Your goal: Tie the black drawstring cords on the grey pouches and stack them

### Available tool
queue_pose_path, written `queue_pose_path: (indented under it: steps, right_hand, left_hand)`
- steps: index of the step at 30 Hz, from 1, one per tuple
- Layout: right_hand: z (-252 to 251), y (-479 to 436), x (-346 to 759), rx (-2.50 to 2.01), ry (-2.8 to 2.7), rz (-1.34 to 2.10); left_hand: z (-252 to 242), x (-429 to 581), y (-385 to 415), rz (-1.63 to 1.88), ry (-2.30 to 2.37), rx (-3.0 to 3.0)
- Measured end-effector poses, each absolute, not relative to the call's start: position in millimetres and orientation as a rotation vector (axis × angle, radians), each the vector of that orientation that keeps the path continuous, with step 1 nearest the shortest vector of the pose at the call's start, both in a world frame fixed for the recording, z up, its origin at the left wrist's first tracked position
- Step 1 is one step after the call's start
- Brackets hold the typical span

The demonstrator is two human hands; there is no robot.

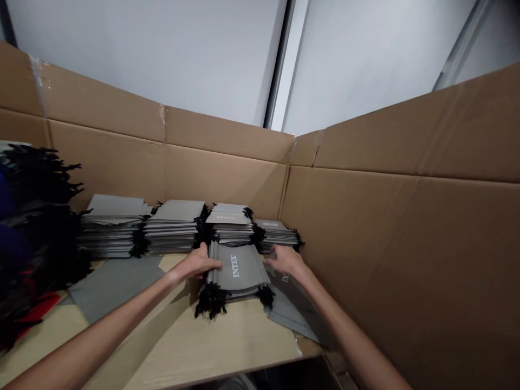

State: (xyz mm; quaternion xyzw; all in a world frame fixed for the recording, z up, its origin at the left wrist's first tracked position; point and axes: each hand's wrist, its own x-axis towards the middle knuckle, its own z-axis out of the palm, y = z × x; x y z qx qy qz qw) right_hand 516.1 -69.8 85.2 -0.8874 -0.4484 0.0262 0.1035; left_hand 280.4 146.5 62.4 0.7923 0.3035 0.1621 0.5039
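A stack of grey pouches (244, 268) printed INTEX, with black cord ends at its front corners, lies at the centre. My left hand (200, 262) grips the left edge of this stack, thumb over the top pouch. Just off the right edge, my right hand (284, 260) has its fingers apart over a grey printed pouch (290, 298) lying flat; no held item shows in it. Behind my hands, several taller stacks stand in a row, among them a stack (174, 227) left of centre and a smaller INTEX stack (278, 235) at the right.
Cardboard walls (385, 227) enclose the back and right. A large pile with black cords (44, 216) rises at the left, above a red piece (43, 313). A flat grey piece (116, 287) lies on the tan cardboard surface (195, 346), whose front edge borders a dark opening.
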Motion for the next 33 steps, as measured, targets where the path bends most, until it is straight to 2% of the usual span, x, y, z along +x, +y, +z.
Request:
queue_pose_path:
  steps: [6, 13, 18, 23, 27, 30, 33]
  right_hand:
    - [61.2, -116.8, 503.0, -2.687, -1.599, -0.030]
    - [37.1, -125.6, 486.0, -2.673, -1.758, -0.230]
    - [49.7, -128.2, 502.7, -2.672, -1.745, -0.372]
    - [92.0, -138.5, 526.5, -2.641, -1.539, -0.638]
    - [113.6, -136.1, 508.3, -2.480, -1.473, -0.821]
    - [100.9, -123.3, 466.0, -2.282, -1.642, -0.861]
    - [76.8, -111.3, 417.7, -1.719, -2.044, -1.057]
  left_hand:
    - [72.9, 283.9, 138.1, 0.393, 0.944, 2.303]
    - [80.6, 287.1, 124.5, 0.332, 1.010, 2.550]
    - [83.4, 289.2, 119.3, 0.308, 1.021, 2.562]
    - [85.3, 288.3, 110.1, 0.421, 0.965, 2.432]
    - [96.4, 287.2, 91.2, 0.483, 0.793, 2.208]
    - [102.5, 287.0, 70.0, 0.371, 0.620, 1.974]
    - [101.9, 279.4, 58.0, 0.405, 0.548, 1.805]
